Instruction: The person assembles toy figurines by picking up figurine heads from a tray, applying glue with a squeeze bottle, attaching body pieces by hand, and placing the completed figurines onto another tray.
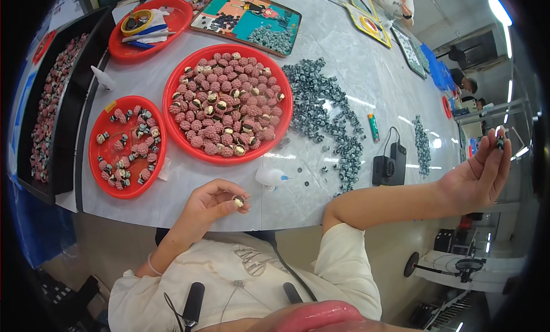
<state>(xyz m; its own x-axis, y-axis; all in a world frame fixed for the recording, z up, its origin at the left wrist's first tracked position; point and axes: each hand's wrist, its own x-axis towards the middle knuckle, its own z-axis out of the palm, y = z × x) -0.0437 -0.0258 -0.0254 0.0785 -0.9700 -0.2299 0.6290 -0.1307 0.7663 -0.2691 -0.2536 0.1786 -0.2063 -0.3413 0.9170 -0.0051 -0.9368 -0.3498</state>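
My left hand (206, 210) is closed at the table's front edge, its fingertips around a small doll head (239, 201) with a cream and dark side showing. Out to the far right, my raised right hand (472, 180) pinches a tiny dark-green and reddish piece (500, 142), too small to name surely. Ahead of the left hand is a large red tray (288, 121) heaped with similar pink-haired heads. A white squeeze bottle (268, 176) with a blue tip lies just right of that hand. Loose grey-green pieces (312, 94) spread across the table beyond it.
A smaller red tray (94, 138) holds several joined figurines, beside a long black bin (66, 154) full of more. Behind are a red tray (184, 23) of tools and a picture tray (295, 31). Black box devices (385, 170) sit under my right forearm's far side. Another person (395, 3) is across the table.
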